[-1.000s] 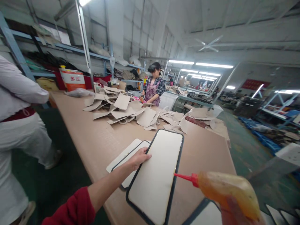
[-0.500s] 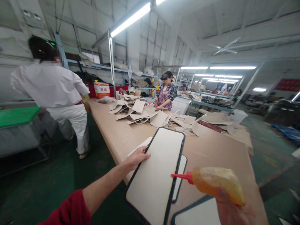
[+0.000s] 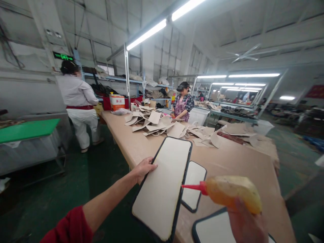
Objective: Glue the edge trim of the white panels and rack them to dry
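My left hand (image 3: 143,167) grips the left edge of a large cream panel with a dark rim (image 3: 162,189), lifted at a tilt above the long tan table (image 3: 235,165). My right hand (image 3: 246,224) is closed round an orange squeeze bottle (image 3: 231,194); its red nozzle (image 3: 192,186) points at the panel's right edge. A smaller dark-rimmed panel (image 3: 193,185) lies flat on the table under the nozzle. Another one (image 3: 215,229) sits at the bottom edge near my right hand.
A heap of tan cut pieces (image 3: 162,125) covers the table's far half. A person in white (image 3: 78,104) stands at the far left end, another in a plaid apron (image 3: 183,104) beyond the heap. A green-topped bench (image 3: 27,130) stands left across the dark floor aisle.
The lifted panel has shifted left off the stack, uncovering the smaller panel on the table. The view has swung left, and the person in white has walked farther away.
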Action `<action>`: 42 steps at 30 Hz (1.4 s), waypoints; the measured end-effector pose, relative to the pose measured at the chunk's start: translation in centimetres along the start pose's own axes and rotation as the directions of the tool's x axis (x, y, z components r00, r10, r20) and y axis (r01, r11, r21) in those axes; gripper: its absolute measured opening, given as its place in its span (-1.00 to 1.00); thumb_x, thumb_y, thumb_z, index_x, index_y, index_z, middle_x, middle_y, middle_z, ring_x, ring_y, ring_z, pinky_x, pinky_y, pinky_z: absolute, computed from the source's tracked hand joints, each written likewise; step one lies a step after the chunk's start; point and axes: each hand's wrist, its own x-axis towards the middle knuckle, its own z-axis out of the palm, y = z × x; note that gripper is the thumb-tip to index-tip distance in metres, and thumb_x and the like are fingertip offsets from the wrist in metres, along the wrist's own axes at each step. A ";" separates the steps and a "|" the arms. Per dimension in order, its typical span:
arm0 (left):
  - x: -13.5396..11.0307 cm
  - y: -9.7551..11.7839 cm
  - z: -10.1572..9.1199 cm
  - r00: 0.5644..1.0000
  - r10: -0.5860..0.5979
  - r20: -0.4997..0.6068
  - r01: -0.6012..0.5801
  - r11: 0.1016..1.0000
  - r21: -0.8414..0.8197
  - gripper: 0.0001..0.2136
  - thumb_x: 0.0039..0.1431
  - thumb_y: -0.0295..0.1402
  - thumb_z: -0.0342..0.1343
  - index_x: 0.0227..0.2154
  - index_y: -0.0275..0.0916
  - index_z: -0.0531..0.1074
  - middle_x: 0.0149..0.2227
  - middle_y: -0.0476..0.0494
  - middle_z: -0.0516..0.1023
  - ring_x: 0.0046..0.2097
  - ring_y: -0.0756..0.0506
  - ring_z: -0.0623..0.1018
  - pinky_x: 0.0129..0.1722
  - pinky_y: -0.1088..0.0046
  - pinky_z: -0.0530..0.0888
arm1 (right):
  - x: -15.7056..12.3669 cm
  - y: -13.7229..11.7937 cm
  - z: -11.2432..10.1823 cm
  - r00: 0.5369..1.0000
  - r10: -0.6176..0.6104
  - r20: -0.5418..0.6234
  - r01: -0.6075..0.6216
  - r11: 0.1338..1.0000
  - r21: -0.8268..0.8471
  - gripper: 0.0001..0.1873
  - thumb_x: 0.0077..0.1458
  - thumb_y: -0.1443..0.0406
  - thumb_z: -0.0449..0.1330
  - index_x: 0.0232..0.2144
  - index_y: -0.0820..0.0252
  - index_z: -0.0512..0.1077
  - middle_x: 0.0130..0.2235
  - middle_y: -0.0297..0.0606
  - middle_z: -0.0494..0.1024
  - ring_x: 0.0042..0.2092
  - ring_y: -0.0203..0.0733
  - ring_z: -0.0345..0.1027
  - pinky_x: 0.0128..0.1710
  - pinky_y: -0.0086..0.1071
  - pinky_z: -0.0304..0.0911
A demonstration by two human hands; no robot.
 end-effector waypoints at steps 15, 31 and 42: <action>8.4 1.3 -3.8 0.988 -0.128 -0.091 0.128 0.992 -0.013 -0.74 -0.10 -0.58 0.11 -0.28 -0.28 0.39 -0.50 -0.04 0.53 -0.49 -0.07 0.50 -0.45 0.45 0.46 | 0.2 3.7 6.5 0.993 0.117 -0.015 -0.117 0.993 0.003 -0.62 -0.25 0.11 0.48 -0.35 0.11 0.53 -0.34 -0.21 0.59 -0.29 -0.06 0.50 -0.24 -0.25 0.48; 14.4 -0.1 -0.1 0.950 -0.216 0.225 0.201 0.976 0.085 -0.52 -0.43 -0.54 0.00 -0.26 -0.26 0.36 -0.51 -0.03 0.50 -0.45 -0.14 0.51 -0.51 0.44 0.41 | 3.5 8.4 8.3 0.986 -0.086 -0.146 0.027 0.931 -0.364 -0.25 -0.26 0.04 0.47 -0.03 0.20 0.38 -0.16 -0.16 0.56 -0.17 0.00 0.46 -0.20 -0.22 0.42; 15.2 0.0 1.5 0.914 -0.108 0.391 0.053 0.987 0.149 -0.45 -0.40 -0.56 0.00 -0.16 -0.32 0.39 -0.33 -0.13 0.56 -0.34 -0.14 0.53 -0.46 0.46 0.42 | 7.3 7.9 8.6 0.967 -0.201 -0.154 0.124 0.906 -0.404 -0.20 -0.20 -0.02 0.43 0.04 0.17 0.31 -0.10 -0.18 0.51 -0.15 -0.05 0.42 -0.13 -0.23 0.38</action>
